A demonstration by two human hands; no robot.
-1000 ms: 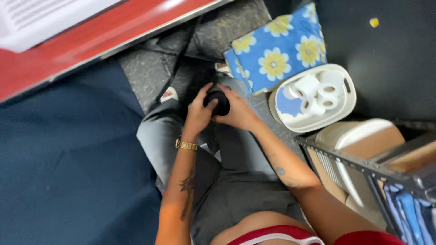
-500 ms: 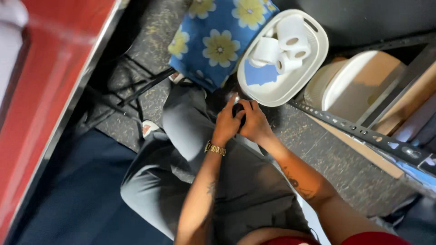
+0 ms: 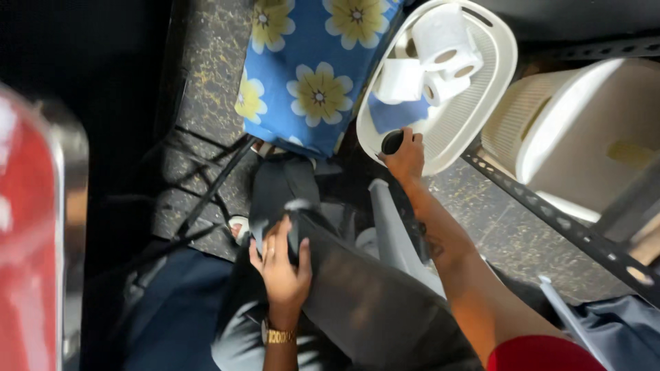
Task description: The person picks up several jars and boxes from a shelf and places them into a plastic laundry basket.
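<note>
Here my right hand is stretched out to the near rim of the white basket, and its fingers are closed around a small black round thing — a cap, by the look of it, though I cannot tell for sure. The cap sits right at the basket's edge, just beside a blue cloth lying inside. Behind the cloth, deeper in the basket, three paper rolls are bunched together, touching one another.

My left hand is well apart from the right, down by my knee. Its fingers are wrapped around the top of a dark object resting against my grey trousers; it is too blurred to say what it is. A gold watch sits on that wrist.

Beyond my knee lies a blue fabric with yellow flowers, spread over the speckled floor and touching the basket's left side. To the right of the basket stands a dark metal shelf frame — behind it, a pale ribbed bin with a white rim. At the far left edge is a blurred red surface.
</note>
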